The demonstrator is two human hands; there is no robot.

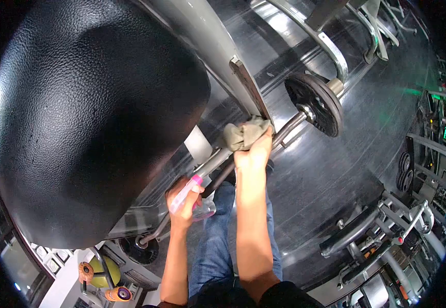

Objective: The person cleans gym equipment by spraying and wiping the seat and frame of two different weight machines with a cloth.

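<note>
My right hand [255, 154] is closed on a bunched grey-green cloth [244, 135]. The cloth presses against the metal frame of a gym machine, at the lower end of a pale upright beam [210, 38]. Lower and to the left, my left hand [183, 201] grips a spray bottle [206, 209] with a clear body and a pink and white trigger head. Close by both hands runs a bent metal bar [290, 126] that carries a black weight plate [315, 105] at its right end. The fingers of my right hand are partly hidden behind the cloth.
A large black padded cushion [94, 123] fills the left side. My jeans-clad legs [212, 256] stand below the bar. Another plate [138, 249] hangs at lower left. More gym machines [382, 236] line the right, and a metal frame [330, 46] stands at the top on the dark floor.
</note>
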